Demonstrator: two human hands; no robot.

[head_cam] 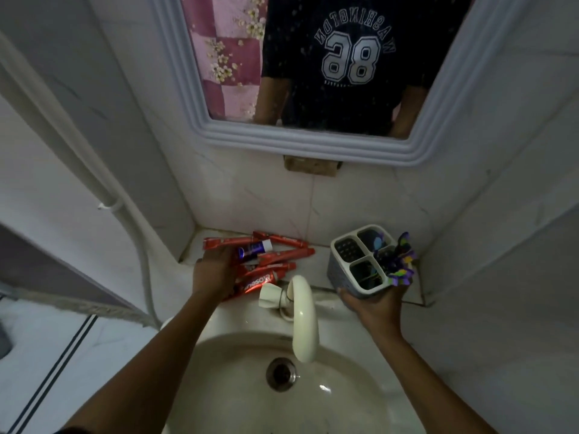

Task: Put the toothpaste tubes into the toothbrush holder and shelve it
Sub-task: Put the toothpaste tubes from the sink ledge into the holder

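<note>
Several red toothpaste tubes (pixel 275 256) lie in a loose pile on the ledge behind the sink, with one blue and white tube (pixel 253 248) among them. My left hand (pixel 216 272) rests on the left end of the pile, fingers spread over the tubes. A grey and white toothbrush holder (pixel 360 261) with three compartments stands tilted at the right of the ledge. Purple toothbrushes (pixel 399 261) stick out of its right side. My right hand (pixel 376 303) grips the holder from below and the front.
A cream tap (pixel 302 314) arches over the white sink (pixel 225 371), between my two arms. A framed mirror (pixel 313 67) hangs above the ledge. Tiled walls close in on both sides, and a white pipe (pixel 131 233) runs down the left wall.
</note>
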